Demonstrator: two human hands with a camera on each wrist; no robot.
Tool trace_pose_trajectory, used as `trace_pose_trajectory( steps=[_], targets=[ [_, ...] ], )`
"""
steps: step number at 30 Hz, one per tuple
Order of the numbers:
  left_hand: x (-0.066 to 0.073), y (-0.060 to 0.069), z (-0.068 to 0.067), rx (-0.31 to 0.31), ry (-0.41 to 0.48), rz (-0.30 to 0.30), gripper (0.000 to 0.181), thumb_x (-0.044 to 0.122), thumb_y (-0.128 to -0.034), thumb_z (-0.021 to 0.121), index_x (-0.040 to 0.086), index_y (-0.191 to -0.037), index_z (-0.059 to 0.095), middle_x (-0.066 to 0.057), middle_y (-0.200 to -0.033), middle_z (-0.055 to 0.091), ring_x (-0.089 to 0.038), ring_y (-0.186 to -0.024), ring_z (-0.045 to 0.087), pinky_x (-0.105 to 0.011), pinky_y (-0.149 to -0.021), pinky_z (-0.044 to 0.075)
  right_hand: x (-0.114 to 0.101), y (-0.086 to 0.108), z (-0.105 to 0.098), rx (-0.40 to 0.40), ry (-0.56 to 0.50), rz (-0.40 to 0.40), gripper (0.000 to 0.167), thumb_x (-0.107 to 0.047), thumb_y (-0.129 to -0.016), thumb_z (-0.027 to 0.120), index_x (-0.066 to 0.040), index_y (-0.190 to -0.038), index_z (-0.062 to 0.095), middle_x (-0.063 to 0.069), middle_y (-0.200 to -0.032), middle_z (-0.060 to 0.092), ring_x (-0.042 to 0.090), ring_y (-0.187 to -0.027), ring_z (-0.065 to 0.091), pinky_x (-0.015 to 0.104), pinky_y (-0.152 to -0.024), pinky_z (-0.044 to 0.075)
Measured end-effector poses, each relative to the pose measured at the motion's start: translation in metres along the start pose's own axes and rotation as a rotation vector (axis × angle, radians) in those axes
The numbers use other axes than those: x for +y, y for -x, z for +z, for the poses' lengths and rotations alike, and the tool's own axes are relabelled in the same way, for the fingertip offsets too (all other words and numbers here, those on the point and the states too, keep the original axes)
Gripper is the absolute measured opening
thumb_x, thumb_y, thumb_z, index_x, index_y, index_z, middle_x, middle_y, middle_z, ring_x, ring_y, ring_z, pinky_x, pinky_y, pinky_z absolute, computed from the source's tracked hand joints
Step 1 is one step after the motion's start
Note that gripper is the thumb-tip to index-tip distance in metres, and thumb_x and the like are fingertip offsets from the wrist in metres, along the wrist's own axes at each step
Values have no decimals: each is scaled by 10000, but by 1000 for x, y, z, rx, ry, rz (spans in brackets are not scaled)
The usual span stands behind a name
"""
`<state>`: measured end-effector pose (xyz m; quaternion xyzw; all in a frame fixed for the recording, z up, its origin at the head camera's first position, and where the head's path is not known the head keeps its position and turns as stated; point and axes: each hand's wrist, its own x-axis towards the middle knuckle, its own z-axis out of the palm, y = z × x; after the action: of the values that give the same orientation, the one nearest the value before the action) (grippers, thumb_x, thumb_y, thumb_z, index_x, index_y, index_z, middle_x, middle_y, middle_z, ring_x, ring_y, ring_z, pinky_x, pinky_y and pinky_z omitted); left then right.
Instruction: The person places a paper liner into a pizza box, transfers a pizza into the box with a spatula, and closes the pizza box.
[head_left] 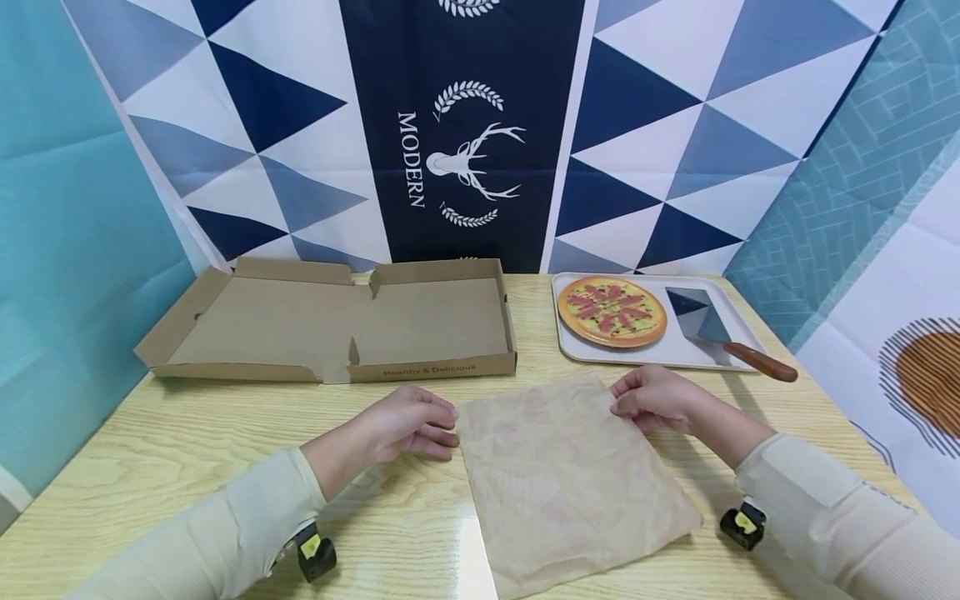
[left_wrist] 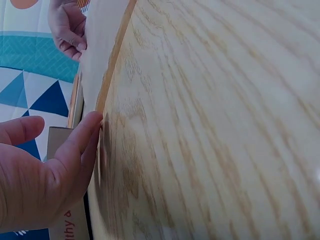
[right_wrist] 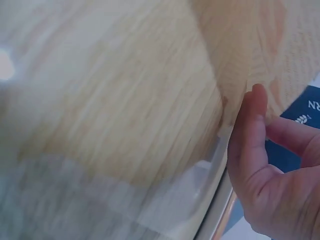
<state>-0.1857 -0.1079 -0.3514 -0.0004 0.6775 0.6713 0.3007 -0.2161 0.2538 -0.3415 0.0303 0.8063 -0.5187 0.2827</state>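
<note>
A square sheet of brown parchment paper [head_left: 570,492] lies in front of me, its far right corner lifted a little. Between thumb and fingers, my right hand [head_left: 656,400] pinches that corner; the right wrist view shows the paper [right_wrist: 235,45] at the fingertips of the hand [right_wrist: 275,170]. At the far left corner is my left hand [head_left: 412,421]. Its fingertips touch the paper's edge in the left wrist view, where the thumb of this hand [left_wrist: 50,170] stands apart from the fingers.
An unfolded cardboard pizza box [head_left: 277,325] lies at the back left. On the back right, a white tray [head_left: 660,357] bears a pizza [head_left: 611,312] and a pizza server [head_left: 761,362], whose wooden handle sticks out over the rim. A patterned cloth [head_left: 465,208] hangs behind the table.
</note>
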Motion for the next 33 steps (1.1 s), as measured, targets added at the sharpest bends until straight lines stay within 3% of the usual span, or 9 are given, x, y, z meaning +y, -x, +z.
trace_pose_trajectory(
  steps=[17,27,33],
  targets=[
    [-5,-1,-4,16,5,9,345,13,-956,546,-164,-1243,477,-226,-1054,577,-241,-851,653,-400,-814,572,-2,7,-6,5,-92,-116,188,-9,-939,590,82,-1094,536,23,-868,597,84,-772,580,238,-687,537],
    [-8,0,-4,-25,-1,26,354,61,-972,537,-160,-1242,475,-190,-1004,597,-231,-840,656,-414,-831,566,-6,16,-8,15,-150,-144,226,-19,-948,586,86,-1132,509,25,-912,596,80,-805,591,232,-724,542],
    [-11,-3,-2,-39,36,41,330,152,-985,557,-120,-1167,510,-173,-998,599,-222,-820,667,-396,-827,568,-6,19,-10,6,-187,-155,198,-22,-947,585,69,-1114,531,47,-936,635,106,-817,622,253,-740,559]
  ],
)
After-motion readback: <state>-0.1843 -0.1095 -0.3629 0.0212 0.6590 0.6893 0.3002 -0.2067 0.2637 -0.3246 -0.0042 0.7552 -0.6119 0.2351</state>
